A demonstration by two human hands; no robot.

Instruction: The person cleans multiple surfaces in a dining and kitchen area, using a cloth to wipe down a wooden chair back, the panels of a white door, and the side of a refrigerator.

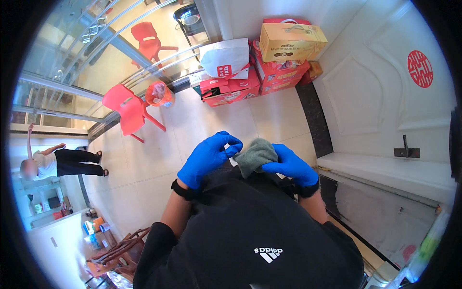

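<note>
In the head view, my right hand (pixel 290 165), in a blue glove, grips a grey-green cloth (pixel 255 156) that is bunched up in front of my chest. Thumb below and fingers above, it holds the cloth's right side. My left hand (pixel 213 156), also gloved in blue, is just left of the cloth with its fingers curled and the fingertips brought together near the thumb. Nothing shows between those fingertips; whether they touch the cloth's left corner I cannot tell. Pale floor tiles (pixel 216 121) lie beyond both hands.
Red cartons (pixel 231 94), a white bag (pixel 225 57) and a yellow box (pixel 292 41) are stacked ahead by the wall. A red chair (pixel 126 108) and an orange waste bin (pixel 158 95) stand left, beside glass doors. A white door (pixel 361 97) is at right. Another person (pixel 61 162) stands far left.
</note>
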